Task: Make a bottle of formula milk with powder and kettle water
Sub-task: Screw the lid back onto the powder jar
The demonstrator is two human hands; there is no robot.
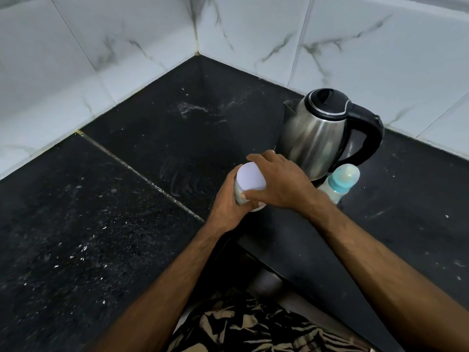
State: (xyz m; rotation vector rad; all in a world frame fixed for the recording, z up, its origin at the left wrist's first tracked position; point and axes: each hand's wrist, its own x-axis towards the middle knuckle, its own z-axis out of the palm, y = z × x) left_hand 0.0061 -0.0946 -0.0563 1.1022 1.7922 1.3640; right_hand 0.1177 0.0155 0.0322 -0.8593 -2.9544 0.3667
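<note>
Just left of the kettle (pixel 319 133), the upright jar (pixel 241 194), lid up, is grasped by left hand (pixel 228 201) fingers while right hand (pixel 276 184) fingers clasp its lid (pixel 250 177).

Black stone counter (pixel 106 224) carries a steel kettle (pixel 314 138), baby bottle (pixel 337 184) and lidded jar (pixel 250 179)

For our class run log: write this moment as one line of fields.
left hand: grips powder jar | right hand: on white lid | kettle: lid closed | baby bottle: capped
</note>
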